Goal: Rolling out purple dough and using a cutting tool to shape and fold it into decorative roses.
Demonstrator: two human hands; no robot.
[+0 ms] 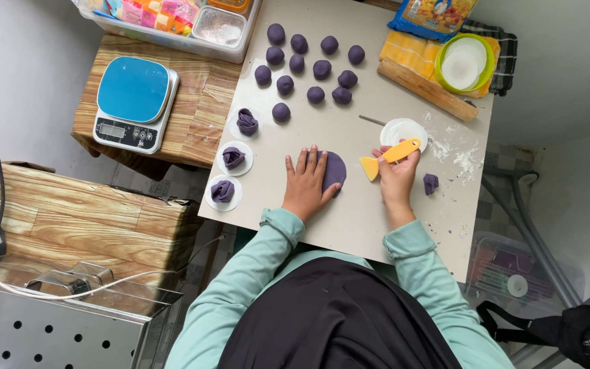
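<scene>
Person in black apron [336,314] and mint-green sleeves leaning over grey board [349,212]. Left hand [305,181] lying flat, fingers spread, pressing flattened purple dough disc [334,171]. Right hand [397,176] gripping yellow plastic scraper [390,156], blade sitting just right of disc. Small purple dough scrap [431,183] lying beside right hand. Purple dough balls [308,65] sitting in rows at board's far end. Three folded purple dumplings on white paper rounds [233,160] lining left edge. Blue-topped kitchen scale [134,102] resting on wooden stool.

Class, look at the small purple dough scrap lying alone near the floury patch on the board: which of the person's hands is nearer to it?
Right. The right hand, holding a yellow scraper, sits just beside the dough scrap; the left hand presses the flattened dough farther away.
</scene>
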